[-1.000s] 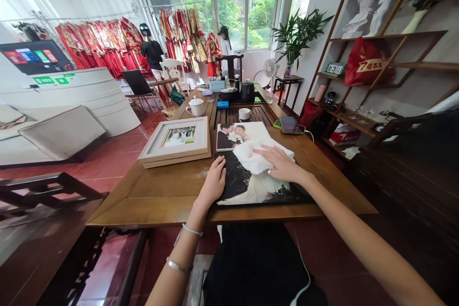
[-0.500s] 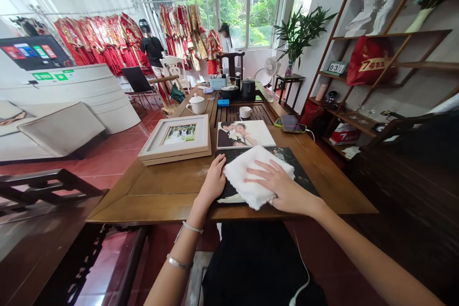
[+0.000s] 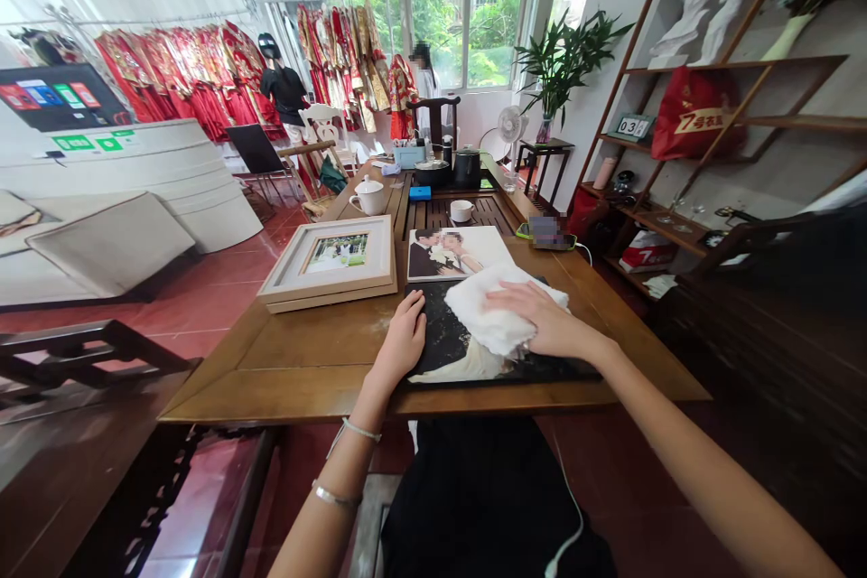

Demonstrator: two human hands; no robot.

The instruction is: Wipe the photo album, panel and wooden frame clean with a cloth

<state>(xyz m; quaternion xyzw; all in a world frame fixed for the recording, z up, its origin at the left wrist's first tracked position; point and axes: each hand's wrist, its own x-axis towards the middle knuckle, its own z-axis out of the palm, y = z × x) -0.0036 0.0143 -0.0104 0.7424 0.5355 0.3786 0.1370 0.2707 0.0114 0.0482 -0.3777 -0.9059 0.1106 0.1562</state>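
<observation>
A dark wedding photo panel point(image 3: 453, 352) lies flat at the near edge of the wooden table point(image 3: 312, 361). My left hand point(image 3: 401, 345) rests on its left edge, fingers curled lightly over the panel, holding it still. My right hand point(image 3: 545, 321) presses flat on a white cloth point(image 3: 491, 312) that lies over the panel's upper middle. A second wedding photo point(image 3: 455, 251) lies just beyond the panel. A framed picture point(image 3: 331, 260) in a pale wide frame sits to the left of it.
Further back on the table stand a white teapot point(image 3: 369, 196), a white cup point(image 3: 461, 211), a dark kettle point(image 3: 466, 168) and a phone point(image 3: 547, 233). Wooden shelves point(image 3: 711, 108) fill the right wall. Two people stand near racks of red garments point(image 3: 182, 81) by the window.
My right hand slid the white cloth down toward me over the panel, then back up and to the right. My left hand stayed on the panel's left edge.
</observation>
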